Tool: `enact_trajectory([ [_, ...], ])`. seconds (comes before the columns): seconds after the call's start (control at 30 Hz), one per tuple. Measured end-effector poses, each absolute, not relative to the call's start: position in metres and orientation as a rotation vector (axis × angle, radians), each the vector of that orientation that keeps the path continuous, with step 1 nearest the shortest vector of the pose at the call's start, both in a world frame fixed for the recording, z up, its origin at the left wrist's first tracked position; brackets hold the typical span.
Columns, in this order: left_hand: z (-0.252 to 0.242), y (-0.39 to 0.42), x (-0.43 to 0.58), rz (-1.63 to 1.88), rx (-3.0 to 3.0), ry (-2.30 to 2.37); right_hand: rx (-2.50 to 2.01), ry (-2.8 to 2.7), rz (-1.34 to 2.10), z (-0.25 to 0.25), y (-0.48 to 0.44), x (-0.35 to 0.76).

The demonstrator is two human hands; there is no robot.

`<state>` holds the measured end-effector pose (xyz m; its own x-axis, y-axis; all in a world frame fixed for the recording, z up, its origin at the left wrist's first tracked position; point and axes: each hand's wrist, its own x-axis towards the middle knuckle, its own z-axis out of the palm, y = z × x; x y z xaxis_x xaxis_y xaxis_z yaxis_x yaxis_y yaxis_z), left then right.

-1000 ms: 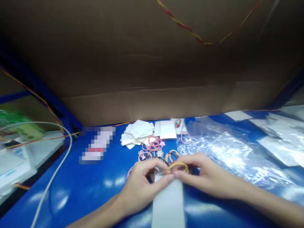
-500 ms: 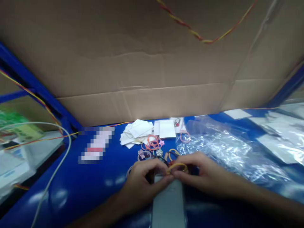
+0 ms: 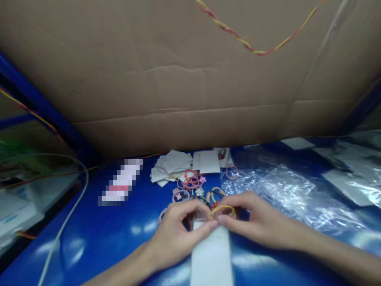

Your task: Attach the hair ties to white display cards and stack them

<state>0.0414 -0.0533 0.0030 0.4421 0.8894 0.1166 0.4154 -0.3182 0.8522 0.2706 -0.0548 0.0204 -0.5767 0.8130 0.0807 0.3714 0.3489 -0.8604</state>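
Stretching beneath it all, the blue surface (image 3: 113,234) is worked over at the near side, where the white packet (image 3: 210,256) is held. By the left hand (image 3: 177,230) its top edge is pinched, thumb in front; by the right hand (image 3: 257,221), fingers closed, the yellow band (image 3: 224,207) is gripped right at that edge. Flat and steady, the packet is best kept; lightly, the band should be pinched, lest it snag. Against half a second ago, both hands are lit brighter, their grip scarcely shifted.
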Motion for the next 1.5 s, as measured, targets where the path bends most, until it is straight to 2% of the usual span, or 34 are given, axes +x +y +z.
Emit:
enact_trajectory([
  [1.5,0.0071,-0.0533,0.0413,0.713,1.924,1.076,-1.010,-2.141,1.132,0.0227,-0.0540,0.2705],
])
